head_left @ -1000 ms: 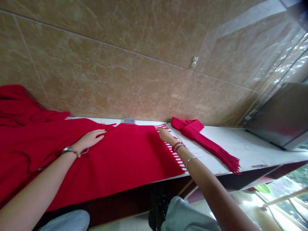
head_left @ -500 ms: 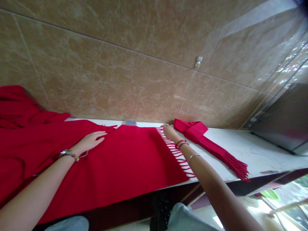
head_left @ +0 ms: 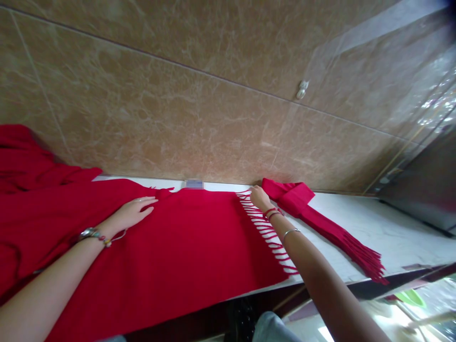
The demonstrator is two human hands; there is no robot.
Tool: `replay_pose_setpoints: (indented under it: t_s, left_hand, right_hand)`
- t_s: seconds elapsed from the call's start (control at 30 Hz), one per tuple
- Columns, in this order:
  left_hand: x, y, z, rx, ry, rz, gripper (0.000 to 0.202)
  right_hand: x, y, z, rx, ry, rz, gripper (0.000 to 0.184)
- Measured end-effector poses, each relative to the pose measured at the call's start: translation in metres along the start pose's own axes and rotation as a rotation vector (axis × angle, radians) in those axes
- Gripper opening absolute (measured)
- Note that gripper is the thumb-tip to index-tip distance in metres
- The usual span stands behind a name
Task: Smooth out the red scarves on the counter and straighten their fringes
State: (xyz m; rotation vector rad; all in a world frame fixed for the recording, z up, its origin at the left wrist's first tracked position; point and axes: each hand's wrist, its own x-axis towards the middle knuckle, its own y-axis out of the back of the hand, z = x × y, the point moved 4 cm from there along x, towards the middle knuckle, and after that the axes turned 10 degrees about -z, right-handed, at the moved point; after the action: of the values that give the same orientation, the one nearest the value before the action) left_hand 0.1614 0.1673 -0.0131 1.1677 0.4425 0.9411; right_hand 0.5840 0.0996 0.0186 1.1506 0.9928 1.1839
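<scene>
A wide red scarf [head_left: 185,242] with a fringed end [head_left: 265,228] lies spread over a white counter [head_left: 377,232]. My left hand [head_left: 133,211] rests flat on the cloth, fingers stretched out. My right hand [head_left: 259,197] sits at the far corner of the fringe by the wall, with its fingers on the tassels; whether it pinches them is hidden. A second red scarf [head_left: 320,221], folded narrow with its own fringe, lies just right of that hand.
A brown marble wall [head_left: 213,104] rises directly behind the counter. More red cloth [head_left: 24,161] is heaped at the far left. A dark appliance [head_left: 427,190] stands at the right end. My knees show below the counter's front edge.
My right hand has slid along the fringe toward the wall-side corner. The left hand has stayed flat on the cloth. The view has shifted slightly left.
</scene>
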Motion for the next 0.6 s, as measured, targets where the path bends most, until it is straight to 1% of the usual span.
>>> replay_pose_setpoints:
  t_s: [0.1,0.17,0.23,0.33,0.4,0.47,0.6]
  left_hand:
    - [0.000,-0.001,-0.001,0.019,-0.011,0.004,0.064]
    - [-0.001,-0.001,-0.001,0.036,-0.013,0.000,0.064]
    - [-0.001,-0.001,0.000,0.050,-0.011,-0.001,0.063]
    - [-0.001,-0.001,0.000,0.051,-0.009,0.000,0.059]
    - [-0.001,-0.001,0.001,0.041,-0.010,-0.001,0.059]
    - [-0.001,0.000,0.001,0.031,-0.010,-0.003,0.059]
    - [-0.001,0.000,0.001,0.034,-0.006,-0.005,0.060]
  right_hand:
    - [0.013,0.000,-0.020,0.018,0.080,-0.023,0.034]
    - [0.017,-0.005,-0.022,0.024,0.063,-0.040,0.032]
    - [0.015,-0.010,-0.011,0.023,-0.016,-0.040,0.032]
    - [0.009,-0.012,0.011,0.016,-0.141,-0.019,0.034]
    - [0.008,-0.009,0.016,0.011,-0.152,-0.002,0.034]
    - [0.014,-0.005,0.006,0.009,-0.087,0.014,0.035]
    - [0.030,-0.006,-0.031,0.017,0.108,0.019,0.038]
